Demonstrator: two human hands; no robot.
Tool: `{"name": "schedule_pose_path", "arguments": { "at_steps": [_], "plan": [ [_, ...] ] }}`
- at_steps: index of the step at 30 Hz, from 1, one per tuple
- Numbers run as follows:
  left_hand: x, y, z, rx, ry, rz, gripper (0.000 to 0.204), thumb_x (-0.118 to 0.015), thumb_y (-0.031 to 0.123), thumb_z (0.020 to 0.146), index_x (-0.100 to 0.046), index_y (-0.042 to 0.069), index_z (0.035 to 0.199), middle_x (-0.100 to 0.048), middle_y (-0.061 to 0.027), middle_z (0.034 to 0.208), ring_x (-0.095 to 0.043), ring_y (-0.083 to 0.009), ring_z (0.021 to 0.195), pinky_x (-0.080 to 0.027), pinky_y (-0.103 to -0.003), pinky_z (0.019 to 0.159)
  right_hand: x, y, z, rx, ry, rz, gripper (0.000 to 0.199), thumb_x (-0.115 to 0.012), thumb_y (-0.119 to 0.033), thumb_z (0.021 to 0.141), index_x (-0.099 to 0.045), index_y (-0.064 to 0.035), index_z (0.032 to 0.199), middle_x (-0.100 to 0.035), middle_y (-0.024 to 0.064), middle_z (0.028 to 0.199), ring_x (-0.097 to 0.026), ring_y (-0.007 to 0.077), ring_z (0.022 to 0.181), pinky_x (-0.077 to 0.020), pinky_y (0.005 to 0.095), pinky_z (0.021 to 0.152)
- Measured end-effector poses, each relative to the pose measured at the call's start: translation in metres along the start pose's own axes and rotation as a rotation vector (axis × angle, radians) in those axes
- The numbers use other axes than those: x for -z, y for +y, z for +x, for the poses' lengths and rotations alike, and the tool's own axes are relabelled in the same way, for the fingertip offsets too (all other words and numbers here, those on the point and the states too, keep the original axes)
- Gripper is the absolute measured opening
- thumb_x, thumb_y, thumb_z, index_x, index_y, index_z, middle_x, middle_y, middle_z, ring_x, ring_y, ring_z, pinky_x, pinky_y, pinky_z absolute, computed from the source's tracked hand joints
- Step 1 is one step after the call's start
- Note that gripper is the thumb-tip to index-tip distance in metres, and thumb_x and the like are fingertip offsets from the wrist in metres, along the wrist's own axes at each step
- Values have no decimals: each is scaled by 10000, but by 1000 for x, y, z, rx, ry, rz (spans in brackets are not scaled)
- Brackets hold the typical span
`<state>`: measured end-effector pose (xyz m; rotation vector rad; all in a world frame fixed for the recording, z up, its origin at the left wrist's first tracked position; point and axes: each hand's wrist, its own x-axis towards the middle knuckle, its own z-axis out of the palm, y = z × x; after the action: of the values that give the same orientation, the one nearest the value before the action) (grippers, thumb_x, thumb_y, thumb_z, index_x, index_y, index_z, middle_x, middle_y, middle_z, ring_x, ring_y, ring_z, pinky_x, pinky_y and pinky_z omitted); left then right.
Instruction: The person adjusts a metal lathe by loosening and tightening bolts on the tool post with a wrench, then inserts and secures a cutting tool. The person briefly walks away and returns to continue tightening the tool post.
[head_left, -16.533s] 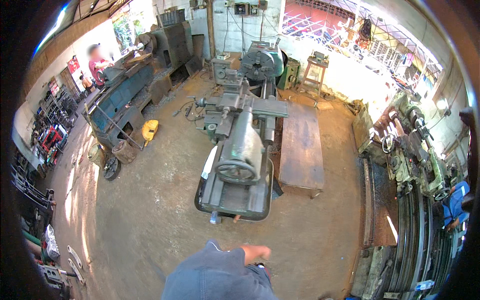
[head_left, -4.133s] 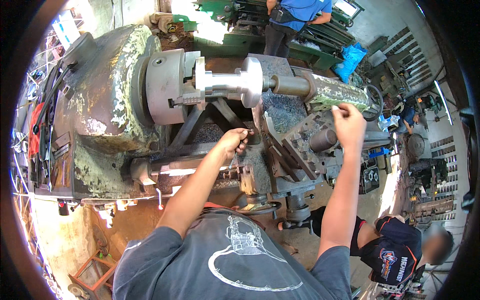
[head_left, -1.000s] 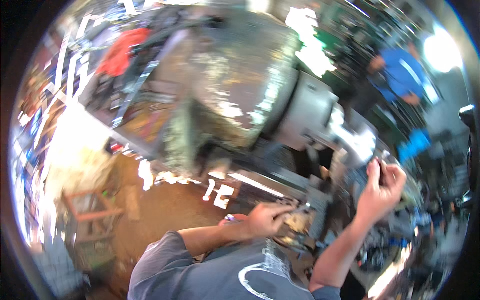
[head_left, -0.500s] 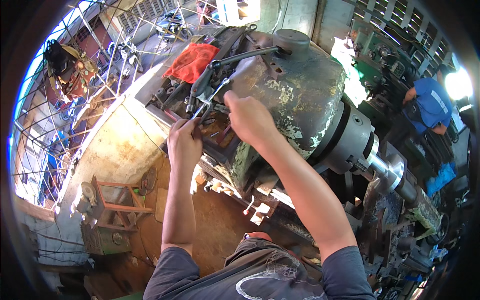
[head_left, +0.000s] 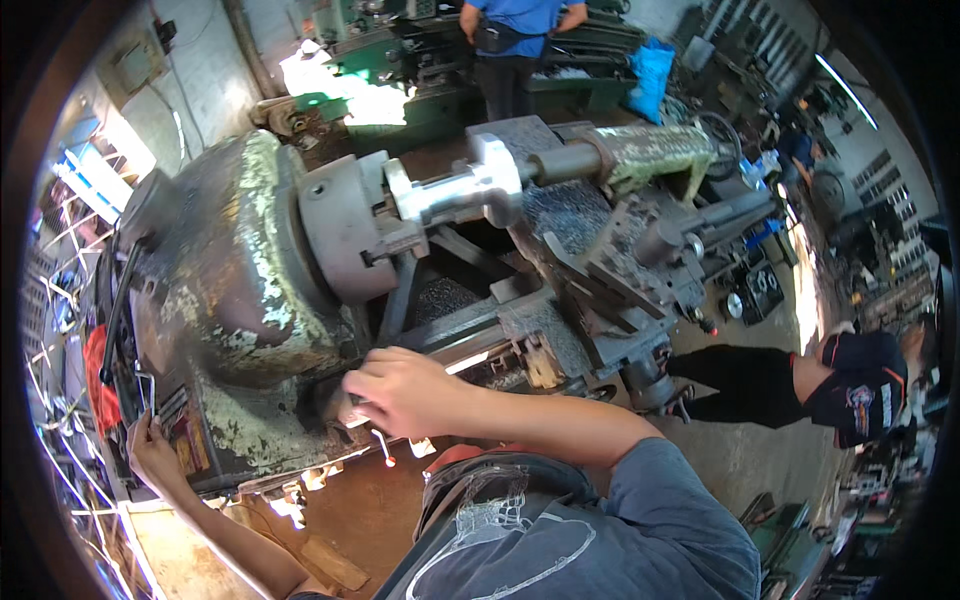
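Note:
A large lathe fills the middle, its headstock [head_left: 215,290] worn and patchy with peeling paint. At the far left, my left hand [head_left: 155,455] is closed on a thin silver metal tool [head_left: 147,388], whose exact kind I cannot make out. The tool is over the tray area beside the headstock. My right hand [head_left: 405,392] hovers at the front foot of the headstock with fingers curled. Motion blur hides whether it grips anything. The grey chuck [head_left: 345,230] bears a shiny stepped metal shaft [head_left: 450,195], which reaches toward the tailstock [head_left: 655,155].
A red cloth [head_left: 100,380] and a long-handled wrench [head_left: 120,300] lie left of the headstock. Below my right hand hangs a red-tipped lever [head_left: 385,450]. One person in blue [head_left: 520,30] stands behind the lathe; another in dark clothes [head_left: 860,390] is at the right. The toolpost [head_left: 660,245] juts up mid-right.
The view has swung right, bringing the chuck and shaft to the middle. My right hand has left the tool and moved to the headstock's front. My left hand stays with the silver tool.

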<state>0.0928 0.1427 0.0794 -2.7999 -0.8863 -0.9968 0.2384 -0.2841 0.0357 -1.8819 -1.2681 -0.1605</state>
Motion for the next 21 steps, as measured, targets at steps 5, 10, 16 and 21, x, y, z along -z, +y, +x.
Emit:
{"name": "schedule_pose_path", "arguments": {
  "at_steps": [5, 10, 16, 21],
  "plan": [
    [5, -16, 20, 38, 28, -21, 253, -672, 159, 906, -718, 77, 1141, -711, -155, 1061, -674, -298, 931, -510, -375, 827, 65, 12, -105, -341, -81, -103, 276, -740, -244, 844, -663, -56, 1032, -689, 131, 957, -661, 307, 902, -526, 396, 792],
    [39, -32, -2, 270, -136, -42, 200, -665, 92, 839, -733, 24, 1015, -715, -151, 890, -667, -245, 788, -494, -348, 742, 125, 4, -195, -723, 210, 4, 254, -790, -121, 769, -686, -1, 967, -712, 138, 894, -700, 249, 795, -545, 342, 746],
    [50, -13, -19, 186, 26, -22, 238, -580, 74, 804, -762, 88, 957, -694, -216, 887, -694, -356, 842, -543, -409, 790, 181, -11, -250, -758, 429, -2, 161, -688, -40, 900, -660, -12, 1056, -682, 71, 921, -618, 150, 766, -513, 280, 685],
    [61, 2, -13, 343, 66, -53, 219, -679, 155, 775, -758, 87, 968, -697, -200, 858, -696, -328, 815, -533, -386, 761, 203, -8, -262, -824, 478, 122, 167, -703, -44, 898, -653, -8, 1053, -685, 69, 925, -628, 116, 778, -511, 250, 696]
  ]
}}
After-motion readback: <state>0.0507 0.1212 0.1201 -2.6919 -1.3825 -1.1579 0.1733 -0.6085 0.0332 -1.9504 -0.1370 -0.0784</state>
